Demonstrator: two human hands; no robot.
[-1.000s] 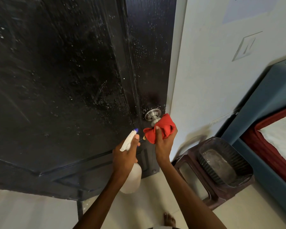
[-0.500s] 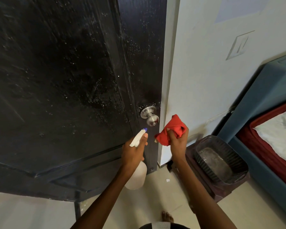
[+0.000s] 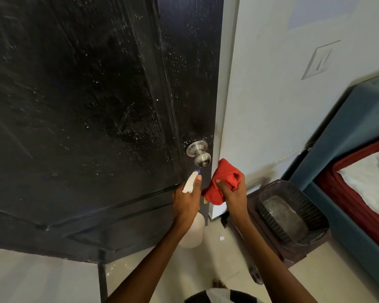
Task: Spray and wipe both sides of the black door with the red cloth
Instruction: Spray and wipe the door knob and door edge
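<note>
Head view: the black door (image 3: 79, 110) fills the left and centre of the frame, its surface flecked with white droplets and streaks, thickest in a band running down toward the silver door knob (image 3: 199, 154) at centre. The door's right edge meets a white door frame (image 3: 224, 84), beyond which a pale wall (image 3: 271, 95) carries a switch plate (image 3: 321, 60) at upper right.

Just below the knob, a white spray bottle (image 3: 193, 217) is gripped by the left hand (image 3: 187, 201); the fingers are wrapped round its neck and the thumb is laid along the spray head, whose blue-tipped nozzle is pointed up at the knob without touching it. The bottle's rounded body is seen below the wrist.

Immediately to the right, the red cloth (image 3: 222, 182) is held bunched in the right hand (image 3: 233, 193), with fingers curled round it and the thumb pressed into its folds. The cloth is seen in front of the door's edge and the frame; whether it touches them cannot be told. The two hands are close together but apart.

At lower right, a dark ribbed plastic basket (image 3: 311, 215) is seen on a dark stool, beside a blue bed frame (image 3: 341, 132) with red bedding (image 3: 346, 193) and a white pillow (image 3: 368, 178). A pale tiled floor (image 3: 42, 281) is seen along the bottom.
</note>
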